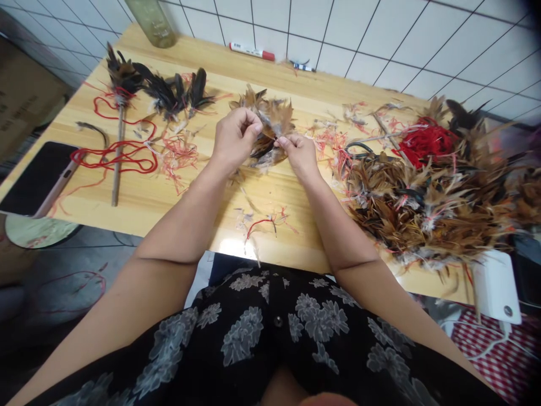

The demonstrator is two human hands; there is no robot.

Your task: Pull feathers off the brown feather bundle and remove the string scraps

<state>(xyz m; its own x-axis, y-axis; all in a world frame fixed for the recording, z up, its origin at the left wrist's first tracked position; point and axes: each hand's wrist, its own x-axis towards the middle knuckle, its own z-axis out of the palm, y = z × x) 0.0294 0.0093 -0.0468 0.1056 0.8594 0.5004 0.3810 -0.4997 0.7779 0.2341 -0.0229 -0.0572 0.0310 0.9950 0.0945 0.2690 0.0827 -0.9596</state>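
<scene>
Both hands meet over a small pile of brown and black feathers (274, 115) in the middle of the wooden table (291, 225). My left hand (239, 132) is closed, thumb against the fingers, pinching a brown feather (267, 133) at the pile's near side. My right hand (300, 153) is closed as well, thumb and forefinger pinched at the pile's right edge. What sits between those right fingertips is too small to make out. Scraps of red thread and fluff (270, 220) lie on the table between my forearms.
At left are a phone (36, 177), a stick with feathers tied on top (118, 135), red cord (135, 158) and black feathers (177, 93). A large feather heap (422, 208) with red yarn (426, 141) covers the right. A marker (252, 51) and a greenish container (154, 22) stand by the tiled wall.
</scene>
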